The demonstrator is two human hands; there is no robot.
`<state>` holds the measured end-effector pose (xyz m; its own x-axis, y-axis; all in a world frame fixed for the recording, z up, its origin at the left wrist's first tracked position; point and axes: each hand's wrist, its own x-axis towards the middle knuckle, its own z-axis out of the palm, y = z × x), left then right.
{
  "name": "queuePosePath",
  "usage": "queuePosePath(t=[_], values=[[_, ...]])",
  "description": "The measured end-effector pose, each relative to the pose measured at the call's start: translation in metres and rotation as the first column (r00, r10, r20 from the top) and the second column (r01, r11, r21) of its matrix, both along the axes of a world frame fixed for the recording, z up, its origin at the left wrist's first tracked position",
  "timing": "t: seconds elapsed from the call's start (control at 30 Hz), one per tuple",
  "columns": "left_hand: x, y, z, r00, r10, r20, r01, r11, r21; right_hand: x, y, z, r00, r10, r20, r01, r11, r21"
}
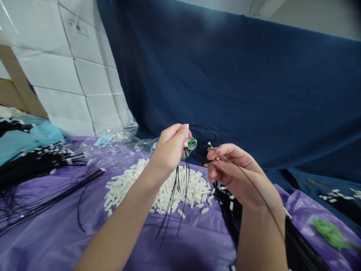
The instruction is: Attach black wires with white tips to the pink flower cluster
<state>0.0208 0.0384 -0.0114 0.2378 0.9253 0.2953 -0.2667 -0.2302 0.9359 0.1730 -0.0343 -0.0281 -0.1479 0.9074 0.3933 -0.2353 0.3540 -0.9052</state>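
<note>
My left hand is closed, with a small white piece between thumb and finger. Several thin black cords hang down out of this hand. By its fingertips is a small clear rounded item with green in it, partly hidden. To the right, my right hand pinches a thin black cord that runs back over the hand and forearm. Small yellowish ends show at its fingertips. Below both hands lies a heap of small white pieces.
Purple plastic sheeting covers the work surface. Bundles of black cords with white ends lie at left, and black cords at right. White boxes and a dark blue cloth stand behind. A green scrap lies right.
</note>
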Motion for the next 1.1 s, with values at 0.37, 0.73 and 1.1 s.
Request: queuePosePath(t=[0.37, 0.73, 1.1], values=[[-0.001, -0.003, 0.002, 0.996, -0.051, -0.076, 0.048, 0.998, -0.04, 0.024, 0.016, 0.008, 0.619, -0.315, -0.719, 0.592, 0.789, 0.165], [0.0, -0.004, -0.001, 0.976, -0.201, -0.085, 0.203, 0.979, 0.019, -0.005, 0.002, 0.007, 0.697, -0.604, -0.386, 0.715, 0.632, 0.299], [0.003, -0.012, 0.003, 0.973, -0.227, -0.049, 0.229, 0.973, 0.034, -0.023, -0.004, 0.008, 0.5, -0.864, 0.061, 0.762, 0.472, 0.443]])
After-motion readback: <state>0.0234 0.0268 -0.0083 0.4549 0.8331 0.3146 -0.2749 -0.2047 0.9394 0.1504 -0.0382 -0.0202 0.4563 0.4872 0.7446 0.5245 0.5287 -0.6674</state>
